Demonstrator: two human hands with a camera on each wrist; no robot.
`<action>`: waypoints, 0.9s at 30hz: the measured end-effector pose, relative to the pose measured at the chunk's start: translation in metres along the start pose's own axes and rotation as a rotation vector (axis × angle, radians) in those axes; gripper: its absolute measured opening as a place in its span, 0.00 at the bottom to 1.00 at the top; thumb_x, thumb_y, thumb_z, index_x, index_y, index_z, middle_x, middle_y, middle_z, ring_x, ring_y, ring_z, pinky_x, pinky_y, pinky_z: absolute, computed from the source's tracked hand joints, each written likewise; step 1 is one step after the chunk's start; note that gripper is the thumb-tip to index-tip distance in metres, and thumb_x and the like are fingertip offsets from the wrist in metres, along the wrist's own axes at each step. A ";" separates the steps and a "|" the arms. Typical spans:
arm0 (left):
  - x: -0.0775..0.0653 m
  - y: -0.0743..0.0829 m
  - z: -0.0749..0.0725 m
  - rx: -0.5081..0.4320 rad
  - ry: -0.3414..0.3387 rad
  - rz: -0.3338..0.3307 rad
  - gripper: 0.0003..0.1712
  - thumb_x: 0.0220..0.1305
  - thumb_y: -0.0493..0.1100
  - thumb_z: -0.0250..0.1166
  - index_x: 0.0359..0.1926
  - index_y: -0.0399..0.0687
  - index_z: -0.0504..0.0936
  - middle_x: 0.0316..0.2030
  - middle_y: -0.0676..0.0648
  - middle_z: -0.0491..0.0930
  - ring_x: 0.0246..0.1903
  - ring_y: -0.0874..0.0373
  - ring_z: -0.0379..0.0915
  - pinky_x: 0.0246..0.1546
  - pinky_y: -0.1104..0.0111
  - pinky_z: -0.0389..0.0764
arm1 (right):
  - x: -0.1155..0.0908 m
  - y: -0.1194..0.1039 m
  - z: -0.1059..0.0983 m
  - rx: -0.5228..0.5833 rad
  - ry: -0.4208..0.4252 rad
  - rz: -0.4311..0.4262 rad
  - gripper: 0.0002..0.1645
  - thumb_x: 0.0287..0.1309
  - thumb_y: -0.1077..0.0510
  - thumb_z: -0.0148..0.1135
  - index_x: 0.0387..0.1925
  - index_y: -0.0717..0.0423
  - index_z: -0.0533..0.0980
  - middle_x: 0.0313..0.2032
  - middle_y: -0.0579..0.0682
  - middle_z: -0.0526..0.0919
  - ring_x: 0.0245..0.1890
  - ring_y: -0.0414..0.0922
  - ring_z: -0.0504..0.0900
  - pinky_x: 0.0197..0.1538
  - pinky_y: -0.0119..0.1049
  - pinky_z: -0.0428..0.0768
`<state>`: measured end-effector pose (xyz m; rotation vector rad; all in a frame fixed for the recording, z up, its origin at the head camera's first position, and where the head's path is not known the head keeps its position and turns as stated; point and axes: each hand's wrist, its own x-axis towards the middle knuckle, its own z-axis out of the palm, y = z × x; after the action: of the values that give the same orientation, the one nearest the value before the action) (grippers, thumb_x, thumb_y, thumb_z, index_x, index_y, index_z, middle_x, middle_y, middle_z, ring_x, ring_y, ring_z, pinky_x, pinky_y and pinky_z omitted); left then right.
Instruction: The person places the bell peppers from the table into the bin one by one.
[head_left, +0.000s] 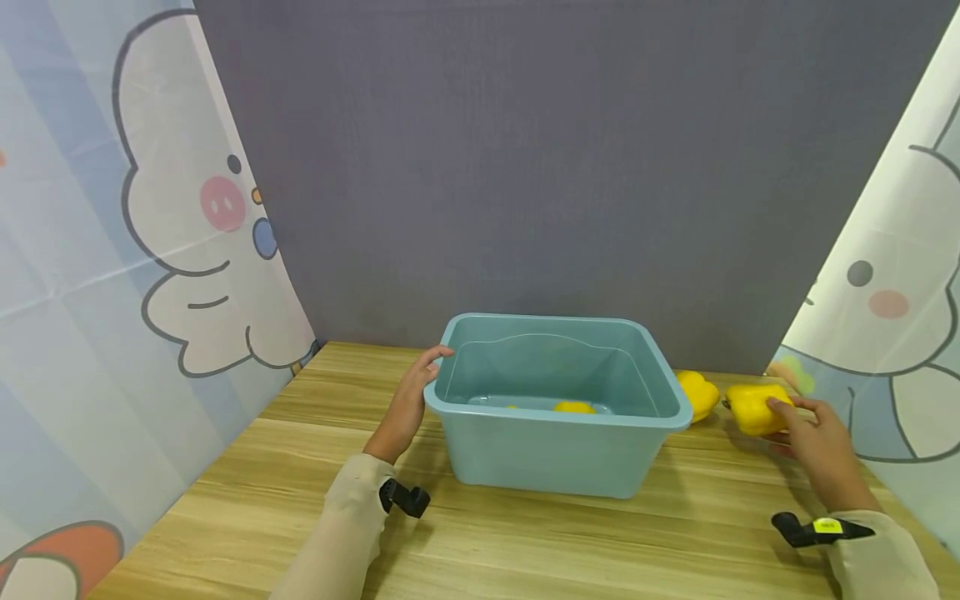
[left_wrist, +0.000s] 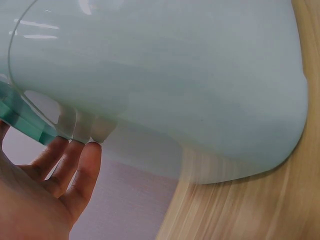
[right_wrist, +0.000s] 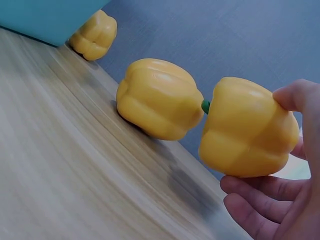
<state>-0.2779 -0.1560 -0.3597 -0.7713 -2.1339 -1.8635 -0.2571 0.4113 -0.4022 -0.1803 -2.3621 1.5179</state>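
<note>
A blue-green plastic bin [head_left: 555, 454] stands upright on the table. At its left rim is my left hand [head_left: 405, 408]; in the left wrist view, bent fingers [left_wrist: 82, 172] touch the outer wall near the rim, while the thumb is hidden. My right hand [head_left: 821, 446] holds a yellow bell pepper [head_left: 752, 408] right of the bin, thumb on one side and fingers on the other. The right wrist view shows this pepper [right_wrist: 247, 132] tilted above the wood, its green stem pointing at a second yellow pepper [right_wrist: 157, 100]. Inside the bin, a yellow pepper [head_left: 574, 407] is partly visible.
Another yellow pepper [right_wrist: 95, 35] lies close to the bin in the right wrist view. Behind the wooden table [head_left: 480, 542] rises a dark grey panel [head_left: 525, 167]. Cartoon-printed curtains [head_left: 75, 333] hang at both sides.
</note>
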 end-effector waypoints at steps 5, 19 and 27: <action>0.000 0.000 0.000 0.003 0.001 -0.008 0.27 0.79 0.48 0.39 0.68 0.35 0.64 0.69 0.37 0.62 0.65 0.39 0.60 0.59 0.45 0.64 | 0.002 0.002 0.000 0.039 -0.001 0.001 0.32 0.71 0.38 0.51 0.54 0.63 0.61 0.53 0.72 0.69 0.29 0.36 0.85 0.33 0.39 0.84; 0.001 0.000 0.001 0.020 0.010 -0.005 0.31 0.79 0.54 0.41 0.69 0.38 0.65 0.69 0.42 0.63 0.65 0.45 0.60 0.59 0.45 0.63 | 0.003 -0.002 -0.004 0.180 -0.044 0.054 0.29 0.72 0.37 0.49 0.51 0.60 0.64 0.37 0.42 0.77 0.29 0.40 0.85 0.34 0.37 0.84; 0.001 -0.001 0.001 0.026 0.016 -0.005 0.31 0.78 0.55 0.41 0.68 0.37 0.66 0.69 0.42 0.63 0.66 0.47 0.59 0.60 0.46 0.63 | 0.003 -0.001 -0.004 0.367 -0.109 0.085 0.25 0.73 0.38 0.48 0.50 0.56 0.65 0.32 0.39 0.80 0.28 0.43 0.85 0.33 0.38 0.84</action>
<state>-0.2791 -0.1545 -0.3598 -0.7435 -2.1479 -1.8344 -0.2584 0.4149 -0.3989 -0.1124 -2.1280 2.0148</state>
